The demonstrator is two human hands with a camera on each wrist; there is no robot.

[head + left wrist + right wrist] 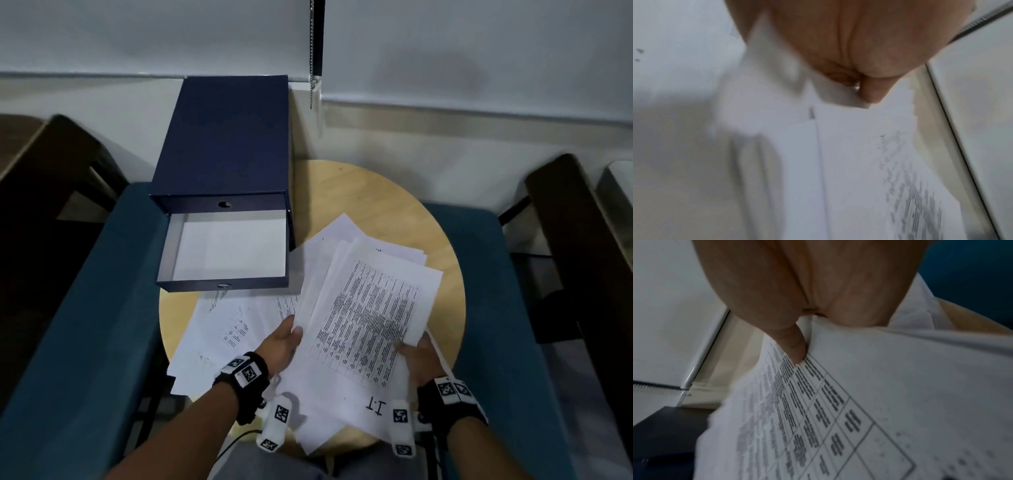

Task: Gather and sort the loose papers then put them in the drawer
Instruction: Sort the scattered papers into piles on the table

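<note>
A loose stack of white printed papers (363, 308) is held above the round wooden table (394, 205), fanned and uneven. My left hand (291, 337) pinches the stack's left edge, thumb on top. My right hand (411, 349) pinches its right edge over a printed table (818, 402). In the left wrist view the thumb (871, 92) presses on a sheet's corner. More sheets (222, 325) lie flat on the table under and left of the stack. The dark blue drawer box (222, 137) stands at the back left, and its lower drawer (226, 250) is pulled out, showing a white inside.
Blue upholstered armchairs (85, 308) flank the table on both sides. Dark wooden furniture (575, 240) stands at the far left and right. A white wall and a window-blind chain (312, 51) are behind the box.
</note>
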